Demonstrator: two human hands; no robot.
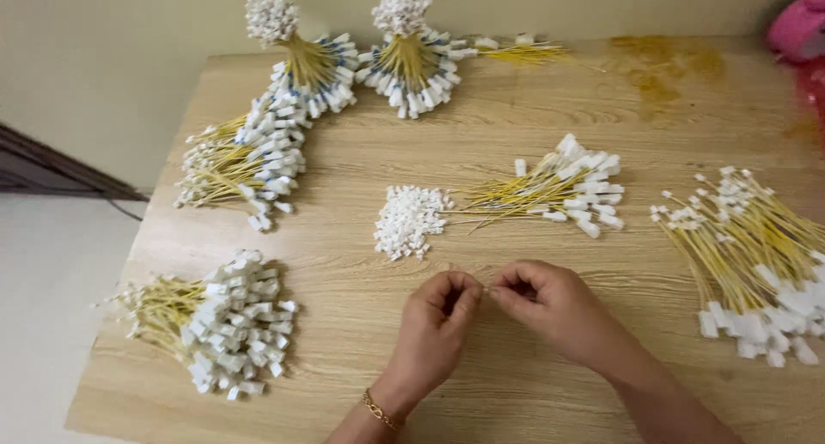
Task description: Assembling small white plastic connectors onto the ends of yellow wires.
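Both grips, left hand [436, 324] and right hand [546, 305], pinched fingertip-to-fingertip; held item too small to tell.

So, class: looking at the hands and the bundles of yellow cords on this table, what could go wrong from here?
1. The left hand and right hand pinch something too small to make out; it could slip and get lost.
2. The loose pile of white pieces lies just beyond the hands; a sweep might scatter it.
3. The bundle at the table's near-left edge could be knocked off.
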